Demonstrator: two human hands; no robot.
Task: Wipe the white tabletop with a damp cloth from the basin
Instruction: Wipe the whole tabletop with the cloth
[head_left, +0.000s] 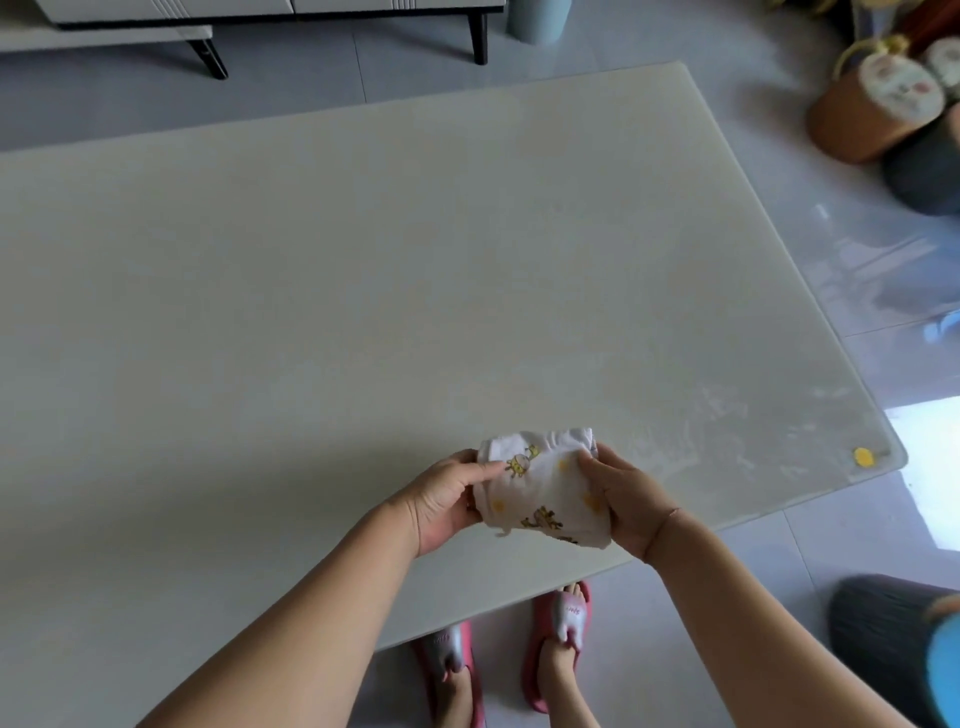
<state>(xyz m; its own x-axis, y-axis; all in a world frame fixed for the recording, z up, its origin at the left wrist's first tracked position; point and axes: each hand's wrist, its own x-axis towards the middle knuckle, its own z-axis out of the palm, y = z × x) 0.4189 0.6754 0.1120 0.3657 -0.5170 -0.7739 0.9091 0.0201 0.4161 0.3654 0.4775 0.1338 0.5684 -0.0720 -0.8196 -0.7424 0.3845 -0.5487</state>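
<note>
Both hands hold one printed cloth (545, 483) above the white bench (311, 291): left hand (447, 501) fingers curled on its left edge, right hand (626, 501) fingers pinching its right edge.

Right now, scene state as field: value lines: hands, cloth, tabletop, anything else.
left hand: grips the cloth's left edge
right hand: grips the cloth's right edge
cloth: white with yellow cartoon print, bunched between both hands over the tabletop's near edge; contact with the surface unclear
tabletop: white
streaks: smeared patch towards the near-right corner
yellow dot: on the near-right corner
slippers: pink, on the person's feet, on the floor below the near edge
</note>
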